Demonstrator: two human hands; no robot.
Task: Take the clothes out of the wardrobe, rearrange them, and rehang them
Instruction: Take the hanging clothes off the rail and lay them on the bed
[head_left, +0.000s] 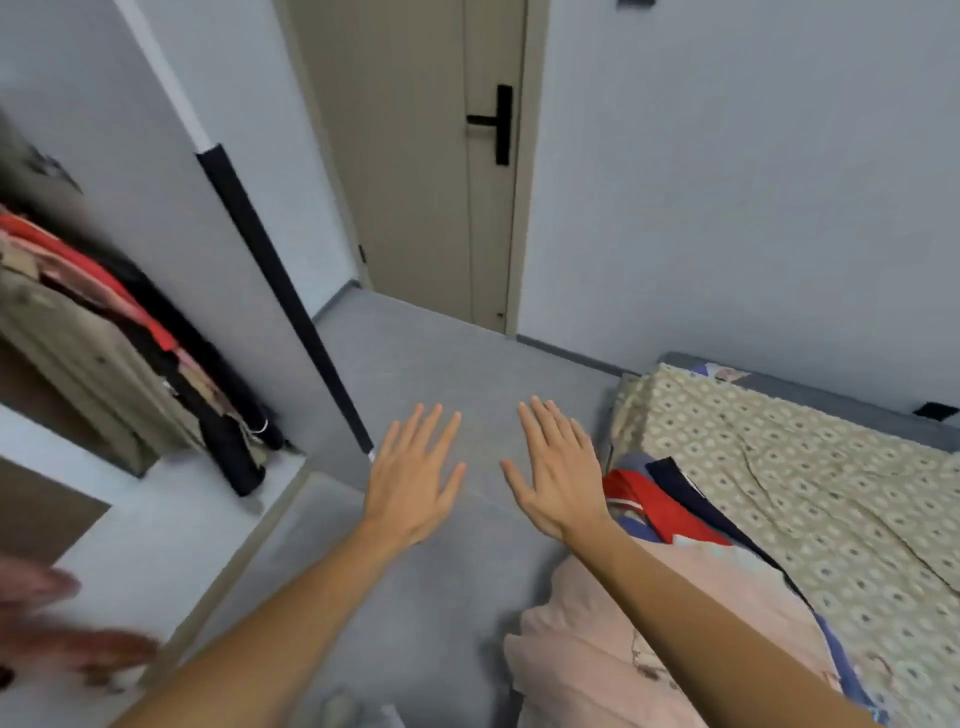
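Hands, left hand (413, 480) and right hand (558, 475), are hovering flat, spread and empty between hanging clothes (130, 332) in the wardrobe (156, 119) and garments (649, 597) on the bed (805, 493); I would be lifting by the hanger hook.

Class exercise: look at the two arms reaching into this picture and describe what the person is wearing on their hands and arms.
Nothing is worn on either. The left hand and right hand are bare, with no gloves, rings, watch or bracelet showing. Both forearms are uncovered as far as the picture's lower edge, so no sleeve is in view.

Pale grey walls (727, 182); grey floor (441, 374); beige door (415, 156) w/ black handle (501, 124); patterned bed (805, 493) at right.
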